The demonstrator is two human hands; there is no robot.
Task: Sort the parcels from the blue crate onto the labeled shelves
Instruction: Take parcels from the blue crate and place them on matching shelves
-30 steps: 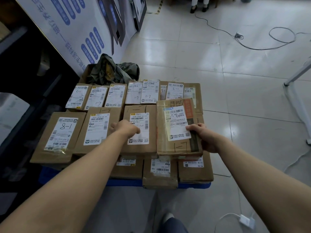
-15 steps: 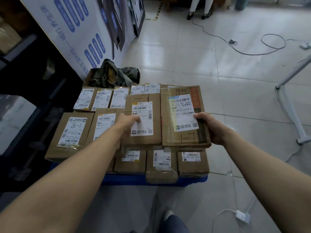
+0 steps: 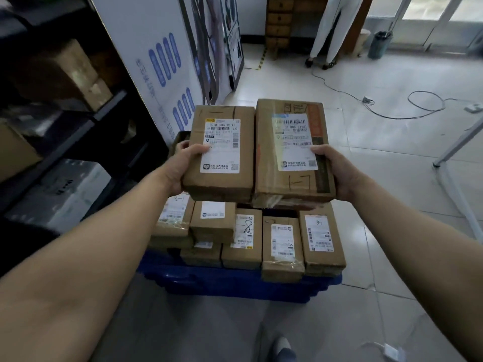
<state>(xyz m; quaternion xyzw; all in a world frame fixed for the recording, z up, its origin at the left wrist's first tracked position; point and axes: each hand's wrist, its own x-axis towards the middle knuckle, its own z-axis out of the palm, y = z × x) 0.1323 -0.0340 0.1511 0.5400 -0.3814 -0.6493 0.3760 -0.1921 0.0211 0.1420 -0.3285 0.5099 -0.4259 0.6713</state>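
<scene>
"Both boxes are well clear of the stack now. Half a sec ago they'd only just come off the pile."

"Hands?"

"Left hand (image 3: 180, 165) grips the smaller parcel (image 3: 222, 189), thumb on the label, fingers round its left edge. Right hand (image 3: 337, 173) holds the bigger parcel (image 3: 292, 108) the same way from the right. The two boxes are touching, side by side, roughly level."

"Codes?"

"Bigger one has 1-7 in marker near its front edge. Smaller one — can't read any handwritten code, print's too fine; maybe the same bay, but I can't tell."

"And below?"

"Other parcels (image 3: 282, 246) are stacked in the blue crate (image 3: 235, 283), right under the hands. Dark shelves (image 3: 78, 121) are near on the left w/ boxes already on them."

"So the pick's done?"

"Looks it — next job is prob. turning left and finding the 1-7 spot. Plenty left in the crate, so early days."
</scene>
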